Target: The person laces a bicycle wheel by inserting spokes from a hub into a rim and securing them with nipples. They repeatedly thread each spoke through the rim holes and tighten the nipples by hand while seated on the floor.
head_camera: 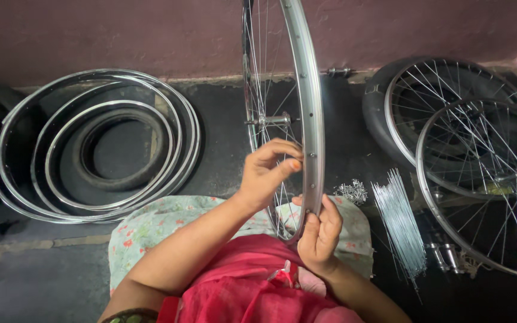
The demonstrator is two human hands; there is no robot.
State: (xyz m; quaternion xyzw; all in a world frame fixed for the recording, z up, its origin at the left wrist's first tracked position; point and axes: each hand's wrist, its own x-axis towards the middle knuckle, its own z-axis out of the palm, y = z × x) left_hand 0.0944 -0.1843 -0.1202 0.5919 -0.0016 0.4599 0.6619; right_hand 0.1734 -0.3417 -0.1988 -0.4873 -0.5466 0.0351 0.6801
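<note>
Head view: bicycle wheel in hand, upright

Wheel rim (pixel 310 119): silver, spoked, stands upright over the lap. Left hand (pixel 267 173): fingertips pinched together at a spoke just beside the rim's inner face. Right hand (pixel 320 232): grip closed around the rim's lower edge. Floor, left: stack of bare rims (pixel 91 143). Floor, right: loose spokes (pixel 399 221), small heap of nipples (pixel 352 191), two spoked wheels (pixel 480 167).
</note>
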